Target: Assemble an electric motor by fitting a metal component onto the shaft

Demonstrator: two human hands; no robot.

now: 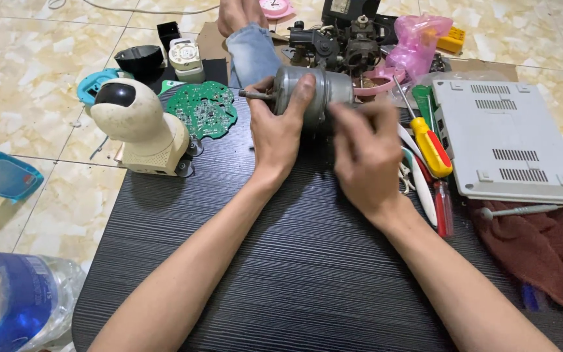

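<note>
Hands first: two, both mine, both on one grey motor (317,91) at the 12 o'clock edge of the dark tabletop (307,274). My left hand (280,127) is wrapped around the motor's left end, thumb over the top, with the shaft (254,95) poking out toward 9 o'clock. My right hand (363,156) curls loosely against the motor's right side; its fingers are blurred, so I cannot tell how firmly it grips.

At 3 o'clock lie two screwdrivers, one yellow-and-red (428,143) and one clear red (443,208), just beside my right wrist. Beyond them sits one grey box (506,140), upside down, resting partly on a brown rag (535,244) with one screw (519,210) on it.

At 10 o'clock stands one cream round-headed camera (139,124), touching one green round circuit board (203,109). At 12 o'clock, behind the motor, lie a heap of dark machine parts (343,39) and a pink bag (418,42); what it holds I cannot tell. One plastic bottle (14,303) lies on the floor at 8 o'clock.
</note>
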